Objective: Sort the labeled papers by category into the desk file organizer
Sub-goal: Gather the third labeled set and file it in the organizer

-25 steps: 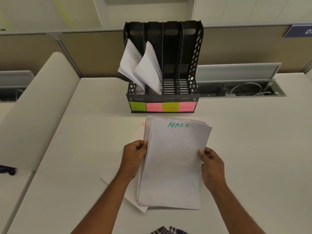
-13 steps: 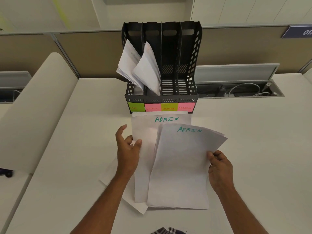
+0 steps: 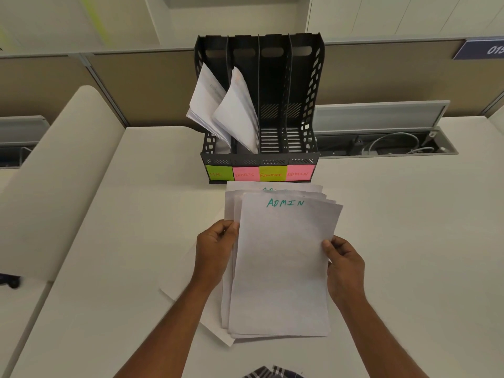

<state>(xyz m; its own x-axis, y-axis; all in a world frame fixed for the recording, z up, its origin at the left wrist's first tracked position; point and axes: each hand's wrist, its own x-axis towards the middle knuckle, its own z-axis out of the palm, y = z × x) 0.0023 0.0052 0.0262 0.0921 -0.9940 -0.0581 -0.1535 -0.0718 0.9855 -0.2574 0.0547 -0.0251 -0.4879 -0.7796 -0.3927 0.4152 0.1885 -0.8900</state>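
1. The person stands over a white counter [image 3: 395, 241] with a stack of papers [image 3: 281, 268] held in both hands at the centre of the frame. The top sheet reads ADMIN in green.
2. The left hand [image 3: 215, 255] grips the stack's left edge, fingers curled round it. The right hand [image 3: 345, 266] pinches the right edge, thumb on top.
3. The sheets are fanned at their upper corners, so the bundle is not squared.
4. The black file organizer [image 3: 313, 105] stands just beyond the stack, upper centre of the frame. Its front carries four sticky labels: HR, SPORTS, FINANCE, and ADMIN [image 3: 298, 173] at the far right.
5. The two left slots hold leaning sheets; the two right slots look empty.
6. A loose sheet [image 3: 185, 290] lies flat on the counter under the left forearm; its label cannot be read.
7. To do this step well, I would say tap the bundle square first, since splayed corners are likely to catch on the dividers.
8. Then carry it up and over the front lip, bottom edge leading, and lower it into the far-right slot.
9. A sheet behind also shows green lettering, but I would check every label before filing the lot.
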